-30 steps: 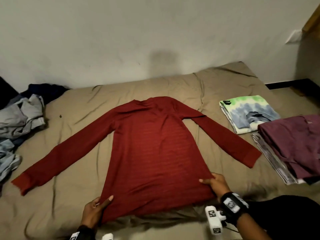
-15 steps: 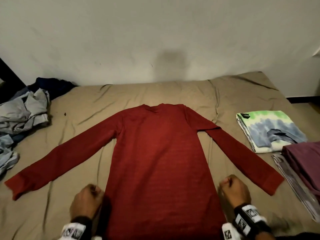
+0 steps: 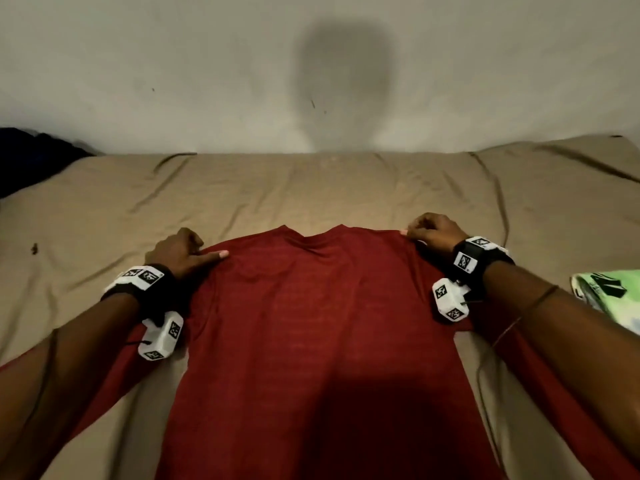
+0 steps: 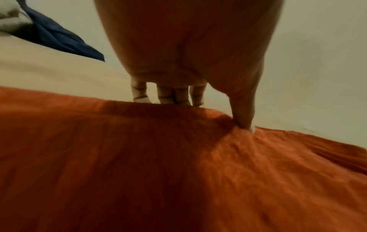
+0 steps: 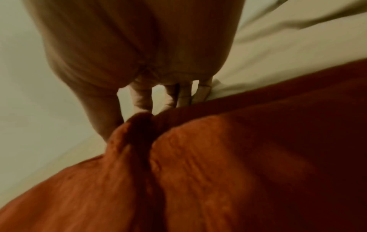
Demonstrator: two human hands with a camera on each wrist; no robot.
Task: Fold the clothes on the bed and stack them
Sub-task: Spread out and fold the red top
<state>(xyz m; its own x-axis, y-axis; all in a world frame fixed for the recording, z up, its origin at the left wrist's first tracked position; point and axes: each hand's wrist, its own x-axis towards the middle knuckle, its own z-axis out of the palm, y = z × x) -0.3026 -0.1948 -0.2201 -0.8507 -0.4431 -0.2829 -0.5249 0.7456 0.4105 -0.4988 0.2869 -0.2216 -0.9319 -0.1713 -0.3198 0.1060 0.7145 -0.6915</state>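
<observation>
While flat, both hands pinch shirt shldrs

The shirt is a deep brick red with faint horizontal stripes of a slightly lighter red, and it reads more orange in both wrist views. Around the shirt the bed sheet is a plain tan-khaki, and behind the shirt the wall is a dull off-white with a dark grey shadow. To the right of the shirt a folded garment is tie-dyed green and white with a black mark, to its far left lies dark navy cloth, and the wristbands beside its shoulders are black with white blocks bearing black-and-white square codes.
</observation>
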